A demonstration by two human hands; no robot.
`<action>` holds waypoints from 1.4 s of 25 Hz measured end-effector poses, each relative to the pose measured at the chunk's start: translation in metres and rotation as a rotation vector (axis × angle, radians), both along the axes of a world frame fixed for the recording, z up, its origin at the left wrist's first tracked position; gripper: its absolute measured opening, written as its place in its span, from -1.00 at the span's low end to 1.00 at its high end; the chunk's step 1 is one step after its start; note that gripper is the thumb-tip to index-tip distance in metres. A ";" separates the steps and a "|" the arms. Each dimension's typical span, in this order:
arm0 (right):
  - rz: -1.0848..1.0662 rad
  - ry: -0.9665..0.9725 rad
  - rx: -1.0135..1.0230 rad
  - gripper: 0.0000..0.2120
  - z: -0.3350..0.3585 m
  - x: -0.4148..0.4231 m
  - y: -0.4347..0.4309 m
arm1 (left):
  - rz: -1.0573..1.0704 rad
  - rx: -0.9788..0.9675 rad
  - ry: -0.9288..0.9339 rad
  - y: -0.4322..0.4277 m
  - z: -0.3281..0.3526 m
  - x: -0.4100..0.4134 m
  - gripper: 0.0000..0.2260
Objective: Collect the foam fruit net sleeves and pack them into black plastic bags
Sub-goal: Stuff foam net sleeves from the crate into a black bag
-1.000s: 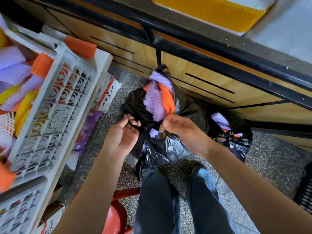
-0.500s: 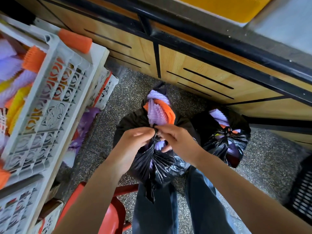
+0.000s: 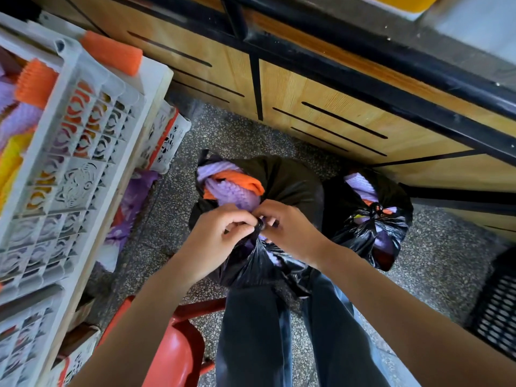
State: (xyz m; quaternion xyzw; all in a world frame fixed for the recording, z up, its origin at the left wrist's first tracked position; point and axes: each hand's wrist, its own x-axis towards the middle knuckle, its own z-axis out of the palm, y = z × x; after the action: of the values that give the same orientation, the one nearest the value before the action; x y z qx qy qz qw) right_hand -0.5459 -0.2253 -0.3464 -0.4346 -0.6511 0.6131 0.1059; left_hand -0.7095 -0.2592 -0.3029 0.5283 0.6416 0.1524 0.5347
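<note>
Terrazzo floor (image 3: 220, 135) lies under the black plastic bag (image 3: 293, 185) at my knees; left grip (image 3: 223, 233) and right grip (image 3: 290, 230) both pinch its twisted neck. Bulging foam sleeves (image 3: 231, 191) could spill if the knot slips.

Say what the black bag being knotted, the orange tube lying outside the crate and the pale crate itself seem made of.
Glossy black bag: thin plastic film, by its crinkles and sharp highlights. Ribbed orange tube: probably soft foam netting, matte. Pale latticed crate: rigid moulded plastic, dull finish, pierced pattern.

Bright even daylight, fisheye-bent edges, slight softness
</note>
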 end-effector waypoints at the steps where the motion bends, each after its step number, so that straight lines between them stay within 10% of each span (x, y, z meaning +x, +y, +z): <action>1: -0.012 0.022 -0.005 -0.80 -0.002 -0.002 0.000 | 0.004 -0.004 -0.023 0.002 -0.002 -0.004 -0.78; 6: -0.174 0.214 -0.425 -0.78 -0.009 -0.009 0.010 | 0.341 -0.088 -0.171 -0.003 -0.031 -0.027 -0.96; 14: 0.065 -0.163 0.243 -0.89 -0.050 -0.028 0.019 | 0.332 0.118 0.348 0.001 -0.097 -0.027 -0.88; 26: 0.416 -0.857 0.473 -0.66 -0.104 -0.031 0.078 | -0.204 0.221 0.820 0.031 -0.124 -0.057 -0.81; 35: 0.548 -0.292 1.062 -0.80 0.008 -0.186 0.089 | 0.178 0.337 1.095 -0.034 -0.005 -0.214 -0.79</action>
State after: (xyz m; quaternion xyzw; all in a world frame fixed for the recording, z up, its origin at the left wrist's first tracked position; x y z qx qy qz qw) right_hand -0.7316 -0.1361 -0.3381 -0.2189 -0.9634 0.1440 0.0564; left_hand -0.9233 -0.2932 -0.3082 0.5521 0.8336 0.0012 0.0186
